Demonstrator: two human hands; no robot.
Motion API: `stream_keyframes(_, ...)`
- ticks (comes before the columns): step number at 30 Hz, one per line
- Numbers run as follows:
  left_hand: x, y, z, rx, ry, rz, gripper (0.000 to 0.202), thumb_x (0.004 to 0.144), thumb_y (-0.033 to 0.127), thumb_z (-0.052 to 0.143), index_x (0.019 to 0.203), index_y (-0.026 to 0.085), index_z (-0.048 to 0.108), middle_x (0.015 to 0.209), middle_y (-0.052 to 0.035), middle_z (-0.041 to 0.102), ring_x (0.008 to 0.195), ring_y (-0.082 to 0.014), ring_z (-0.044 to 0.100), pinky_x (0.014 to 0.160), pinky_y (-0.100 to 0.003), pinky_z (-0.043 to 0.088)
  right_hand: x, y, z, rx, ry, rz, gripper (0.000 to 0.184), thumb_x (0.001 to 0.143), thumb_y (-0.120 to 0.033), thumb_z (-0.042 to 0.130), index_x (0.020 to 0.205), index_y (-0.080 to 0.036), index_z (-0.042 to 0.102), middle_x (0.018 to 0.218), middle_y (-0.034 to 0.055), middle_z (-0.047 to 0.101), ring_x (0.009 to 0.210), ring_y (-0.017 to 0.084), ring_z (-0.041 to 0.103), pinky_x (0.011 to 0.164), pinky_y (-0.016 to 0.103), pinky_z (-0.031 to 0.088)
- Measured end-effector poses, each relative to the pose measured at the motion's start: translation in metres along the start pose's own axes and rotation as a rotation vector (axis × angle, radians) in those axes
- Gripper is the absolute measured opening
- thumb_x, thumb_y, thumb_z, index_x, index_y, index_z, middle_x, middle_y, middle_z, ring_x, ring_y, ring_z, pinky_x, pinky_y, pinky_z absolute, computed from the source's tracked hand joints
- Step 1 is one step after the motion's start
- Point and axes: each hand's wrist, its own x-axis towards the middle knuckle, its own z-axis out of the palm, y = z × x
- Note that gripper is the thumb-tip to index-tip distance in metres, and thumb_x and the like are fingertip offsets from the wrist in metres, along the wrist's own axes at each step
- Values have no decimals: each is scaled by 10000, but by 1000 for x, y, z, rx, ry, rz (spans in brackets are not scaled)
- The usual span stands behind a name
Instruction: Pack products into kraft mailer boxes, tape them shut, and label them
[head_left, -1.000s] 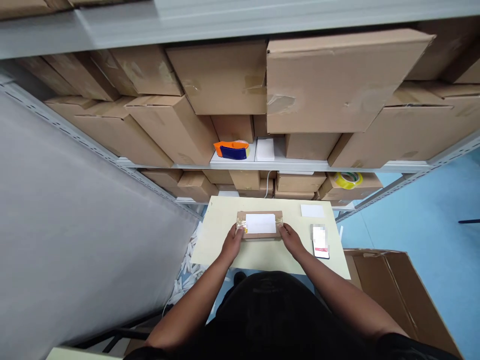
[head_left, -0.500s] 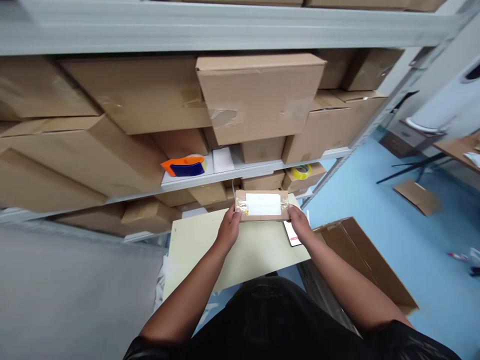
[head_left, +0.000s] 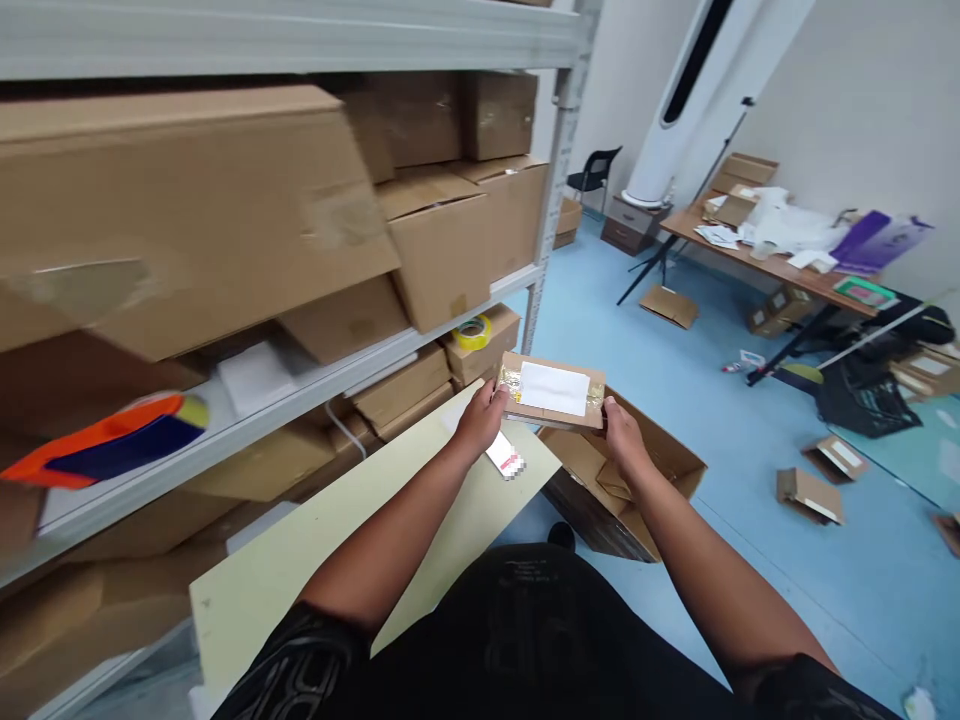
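Observation:
I hold a small flat cardboard parcel (head_left: pixel 553 391) with a white label and clear tape on its ends. My left hand (head_left: pixel 481 420) grips its left end and my right hand (head_left: pixel 624 438) grips its right end. The parcel hangs in the air past the right end of the pale yellow table (head_left: pixel 315 545), above an open brown carton (head_left: pixel 645 470) on the floor. A phone (head_left: pixel 504 457) lies on the table just below my left hand.
A metal rack full of cardboard boxes (head_left: pixel 180 210) fills the left, with an orange tape dispenser (head_left: pixel 112 450) and a yellow tape roll (head_left: pixel 474 331). Small parcels (head_left: pixel 810 492) lie on the blue floor. A cluttered desk (head_left: pixel 780 255) stands at the far right.
Both hands lifted the parcel off the table and carried it to the right, over the open carton. My view swung right from the rack toward the room.

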Motion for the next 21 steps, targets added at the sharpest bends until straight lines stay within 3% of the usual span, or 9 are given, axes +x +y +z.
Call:
stream_keyframes(3, 28, 12, 59, -10, -159, 12, 528, 990, 583, 447, 1360, 258, 636, 1303, -64, 701, 1176, -285, 635, 1017, -405, 490, 14, 18, -51, -18, 83, 47, 725, 883, -774, 413, 1161, -184, 730, 1121, 99, 761, 984, 299, 685, 732, 341, 564)
stream_keyframes(7, 58, 22, 138, -2, -278, -2, 532, 987, 578, 452, 1375, 256, 622, 1267, -53, 720, 1140, -280, 653, 998, -395, 502, 31, 48, -112, -45, 146, 89, 728, 897, -766, 389, 1203, -200, 730, 1104, 86, 772, 972, 307, 697, 771, 368, 565)
stream_keyframes(11, 79, 27, 197, 47, -371, -1, 509, 993, 570, 433, 1346, 266, 638, 1266, -43, 726, 1162, -289, 647, 1011, -402, 490, 43, 77, -155, -66, 216, 115, 681, 896, -733, 432, 1229, -221, 734, 1130, 75, 772, 1066, 324, 682, 880, 398, 555)
stream_keyframes(16, 95, 26, 235, 98, -427, 2, 515, 1000, 589, 405, 1344, 277, 628, 1303, -47, 709, 1199, -299, 637, 1030, -420, 476, 56, 103, -179, -51, 232, 166, 631, 897, -695, 467, 1242, -236, 730, 1117, 63, 775, 1133, 332, 659, 933, 430, 540)
stream_keyframes(21, 108, 17, 245, 175, -347, -54, 585, 971, 575, 488, 1428, 216, 557, 1505, -117, 556, 1372, -323, 518, 1142, -442, 387, 71, 120, -188, -101, 277, 198, 578, 890, -680, 501, 1198, -254, 741, 1186, 71, 754, 1164, 323, 652, 975, 428, 516)
